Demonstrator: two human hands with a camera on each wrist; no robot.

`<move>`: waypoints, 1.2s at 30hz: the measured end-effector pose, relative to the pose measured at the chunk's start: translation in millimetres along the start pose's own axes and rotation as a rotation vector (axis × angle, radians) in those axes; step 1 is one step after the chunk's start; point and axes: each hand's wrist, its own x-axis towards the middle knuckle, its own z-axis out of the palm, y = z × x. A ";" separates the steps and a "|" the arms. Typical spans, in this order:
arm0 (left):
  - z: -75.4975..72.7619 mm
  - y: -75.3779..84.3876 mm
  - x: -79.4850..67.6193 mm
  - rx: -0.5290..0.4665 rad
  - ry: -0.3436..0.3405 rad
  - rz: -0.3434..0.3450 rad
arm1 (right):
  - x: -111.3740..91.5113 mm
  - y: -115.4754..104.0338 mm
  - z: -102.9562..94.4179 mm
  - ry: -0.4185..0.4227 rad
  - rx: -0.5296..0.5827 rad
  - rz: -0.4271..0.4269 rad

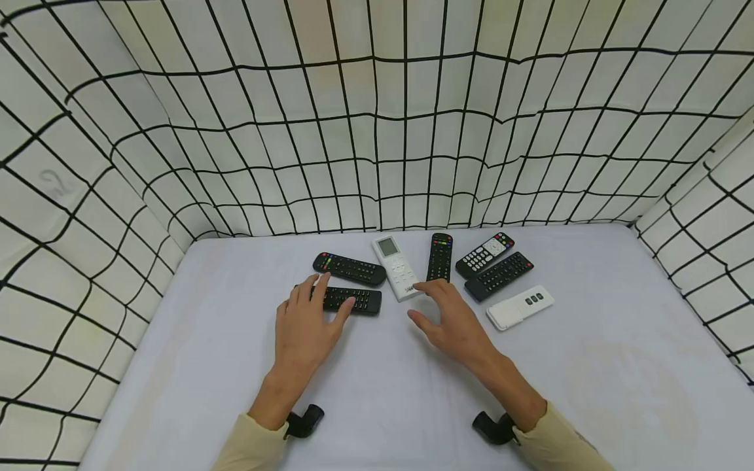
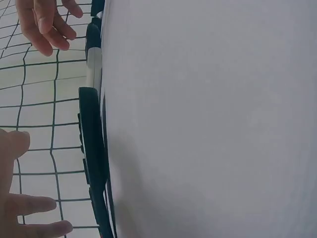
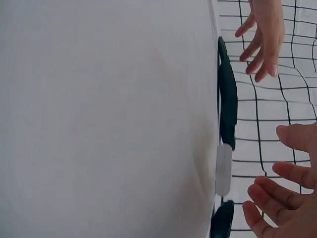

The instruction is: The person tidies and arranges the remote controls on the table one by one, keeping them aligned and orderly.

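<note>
My left hand point(image 1: 303, 327) hovers with spread, lightly bent fingers over a black remote control point(image 1: 368, 301), partly covering it in the head view. Seen from the left wrist, a gap shows between these fingertips and the black remotes on the table. My right hand point(image 1: 456, 324) holds nothing; its fingers are relaxed and apart. In the head view its fingertips overlap the lower ends of a white remote with a small screen point(image 1: 396, 265) and an upright-lying black remote point(image 1: 439, 255). The right wrist view has the right hand point(image 3: 292, 198) raised above table level.
Behind the left hand lies another black remote with coloured buttons point(image 1: 353, 268). To the right are a black remote with pale buttons point(image 1: 485, 254), a black one with a red button point(image 1: 501, 276) and a white one point(image 1: 520, 307). Black netting point(image 1: 377, 118) over white cloth encloses the white table.
</note>
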 end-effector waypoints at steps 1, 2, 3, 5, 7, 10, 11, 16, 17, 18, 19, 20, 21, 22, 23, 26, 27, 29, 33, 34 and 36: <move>-1.1 -2.9 0.2 -0.013 -0.002 -0.012 | 1.3 -1.6 2.3 -0.011 0.024 0.006; -2.4 -5.7 0.3 -0.025 -0.004 -0.025 | 2.5 -2.9 4.7 -0.018 0.043 0.007; -3.8 -8.0 0.4 -0.034 -0.008 -0.037 | 3.8 -4.2 7.0 -0.026 0.061 0.010; -6.0 -12.6 0.2 -0.050 -0.019 -0.063 | 5.8 -6.7 11.2 -0.039 0.096 0.011; -7.6 -16.5 -0.1 -0.063 -0.027 -0.087 | 7.5 -8.6 15.2 -0.046 0.121 0.003; -8.5 -22.5 0.2 -0.083 -0.028 -0.116 | 9.7 -11.2 19.6 -0.053 0.161 -0.003; -9.1 -24.5 0.3 -0.091 -0.025 -0.124 | 10.4 -12.1 20.8 -0.051 0.174 -0.011; -11.6 -34.8 1.6 -0.115 -0.024 -0.169 | 15.3 -16.4 26.8 -0.070 0.209 -0.042; -12.5 -36.6 2.1 -0.115 -0.032 -0.178 | 16.3 -17.6 27.7 -0.077 0.215 -0.041; -13.1 -38.4 2.6 -0.116 -0.041 -0.188 | 17.4 -18.8 28.5 -0.084 0.219 -0.038; -13.8 -39.9 3.2 -0.119 -0.050 -0.195 | 18.3 -20.2 29.2 -0.090 0.224 -0.035; -14.3 -41.4 3.8 -0.123 -0.058 -0.202 | 19.1 -21.7 29.7 -0.093 0.226 -0.031; -14.7 -42.8 4.5 -0.124 -0.063 -0.206 | 19.9 -22.9 30.4 -0.098 0.225 -0.024; -15.0 -43.8 5.0 -0.127 -0.067 -0.210 | 20.4 -24.3 30.7 -0.098 0.226 -0.021; -15.3 -44.4 5.4 -0.129 -0.070 -0.212 | 20.9 -25.7 30.8 -0.101 0.224 -0.011; -15.4 -45.8 6.5 -0.139 -0.071 -0.221 | 22.6 -28.4 32.1 -0.105 0.224 0.011; -15.4 -46.2 6.8 -0.142 -0.072 -0.226 | 23.2 -28.9 32.9 -0.108 0.225 0.022; -15.2 -47.2 7.2 -0.148 -0.078 -0.235 | 24.4 -30.0 34.2 -0.119 0.230 0.046; -14.6 -49.4 7.9 -0.158 -0.094 -0.257 | 26.3 -30.6 37.2 -0.147 0.231 0.090; -14.4 -49.5 7.8 -0.160 -0.100 -0.262 | 26.6 -30.8 37.7 -0.153 0.231 0.099; -14.1 -49.8 7.9 -0.165 -0.108 -0.270 | 27.4 -30.9 39.0 -0.161 0.229 0.113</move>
